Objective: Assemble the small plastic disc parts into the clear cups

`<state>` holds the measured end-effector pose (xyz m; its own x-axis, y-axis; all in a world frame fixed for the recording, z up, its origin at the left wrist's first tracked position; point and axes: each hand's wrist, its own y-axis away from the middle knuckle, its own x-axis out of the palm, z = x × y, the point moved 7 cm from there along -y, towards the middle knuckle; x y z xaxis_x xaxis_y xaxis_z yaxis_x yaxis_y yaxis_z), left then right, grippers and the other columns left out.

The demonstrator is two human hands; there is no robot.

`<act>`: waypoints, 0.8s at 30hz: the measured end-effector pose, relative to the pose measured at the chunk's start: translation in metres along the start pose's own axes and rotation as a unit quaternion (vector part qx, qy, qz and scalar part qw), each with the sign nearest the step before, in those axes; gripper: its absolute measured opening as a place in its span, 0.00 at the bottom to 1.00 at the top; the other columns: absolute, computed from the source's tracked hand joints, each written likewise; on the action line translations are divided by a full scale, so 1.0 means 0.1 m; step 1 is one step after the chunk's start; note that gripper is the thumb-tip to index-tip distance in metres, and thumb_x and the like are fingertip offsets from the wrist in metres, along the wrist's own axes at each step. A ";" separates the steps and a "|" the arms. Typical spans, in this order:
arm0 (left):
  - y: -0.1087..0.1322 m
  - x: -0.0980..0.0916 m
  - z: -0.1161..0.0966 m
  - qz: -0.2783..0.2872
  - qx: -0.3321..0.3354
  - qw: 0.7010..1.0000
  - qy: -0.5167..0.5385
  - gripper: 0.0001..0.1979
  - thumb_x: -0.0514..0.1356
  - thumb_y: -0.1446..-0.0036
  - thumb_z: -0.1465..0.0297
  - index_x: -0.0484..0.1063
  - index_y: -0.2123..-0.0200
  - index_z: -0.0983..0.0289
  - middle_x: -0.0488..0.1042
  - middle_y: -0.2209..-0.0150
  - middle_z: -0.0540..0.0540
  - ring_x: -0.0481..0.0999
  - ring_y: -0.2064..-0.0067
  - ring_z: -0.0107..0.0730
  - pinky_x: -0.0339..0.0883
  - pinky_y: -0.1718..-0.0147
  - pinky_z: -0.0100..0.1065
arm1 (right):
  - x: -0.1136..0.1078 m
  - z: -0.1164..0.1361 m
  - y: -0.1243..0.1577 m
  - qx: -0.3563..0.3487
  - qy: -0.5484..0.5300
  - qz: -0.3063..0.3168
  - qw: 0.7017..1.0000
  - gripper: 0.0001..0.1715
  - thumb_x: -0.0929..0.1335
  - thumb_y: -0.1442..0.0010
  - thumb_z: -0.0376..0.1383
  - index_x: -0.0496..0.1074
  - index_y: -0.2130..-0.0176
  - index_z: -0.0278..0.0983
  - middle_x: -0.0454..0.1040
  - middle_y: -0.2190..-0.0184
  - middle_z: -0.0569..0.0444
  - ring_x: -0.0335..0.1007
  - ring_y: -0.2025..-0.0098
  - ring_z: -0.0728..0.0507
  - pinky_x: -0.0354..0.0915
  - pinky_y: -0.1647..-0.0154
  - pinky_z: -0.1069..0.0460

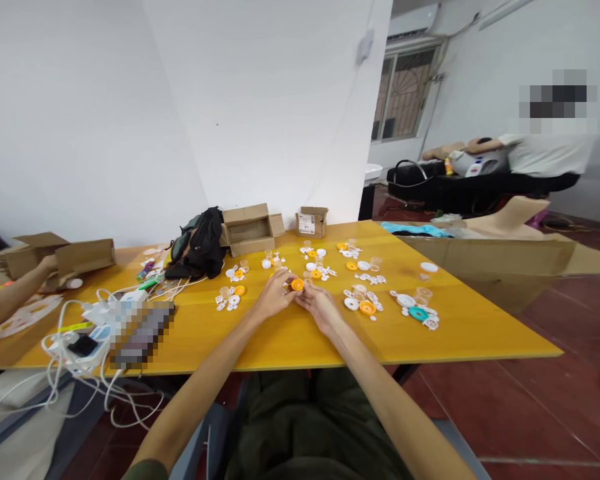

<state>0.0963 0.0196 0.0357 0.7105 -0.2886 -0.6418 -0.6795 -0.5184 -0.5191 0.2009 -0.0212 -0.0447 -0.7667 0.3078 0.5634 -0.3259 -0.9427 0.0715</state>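
Observation:
Above the middle of the table, my left hand [274, 295] has its fingers closed around an orange round lid [297, 285]. My right hand [323, 308] meets it from the right, its fingertips against the lid's edge; whatever sits beneath the lid is hidden by the fingers. Around both hands lie small groups of parts: clear plastic cups [359, 293], white discs [351, 304], orange rings [367, 307] and white cut-out pieces. The group at the right has a teal ring [419, 313]. Behind that group stands a clear cup with a white-and-orange lid [429, 268].
On the left are a dark phone [144, 333], a power strip [93, 337] with tangled white cables, and a black backpack [200, 243]. Cardboard boxes [250, 230] stand at the back. A co-worker's arm [15, 297] reaches in from the left; another person sits far right.

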 end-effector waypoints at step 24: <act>0.18 0.04 0.15 0.037 -0.061 0.994 -0.082 0.10 0.69 0.47 0.68 0.81 0.60 0.55 0.80 0.63 0.53 0.71 0.50 0.47 0.62 0.47 0.47 | 0.16 0.31 0.15 -0.207 0.518 -0.031 0.830 0.12 0.68 0.43 0.33 0.82 0.69 0.44 0.82 0.69 0.52 0.77 0.63 0.39 0.68 0.60 0.49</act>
<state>0.0839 0.0212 0.0158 0.6135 -0.1985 -0.7643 -0.6942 -0.5970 -0.4021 0.2009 -0.0345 -0.0097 -0.7358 0.5011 -0.4555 -0.3797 -0.8622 -0.3354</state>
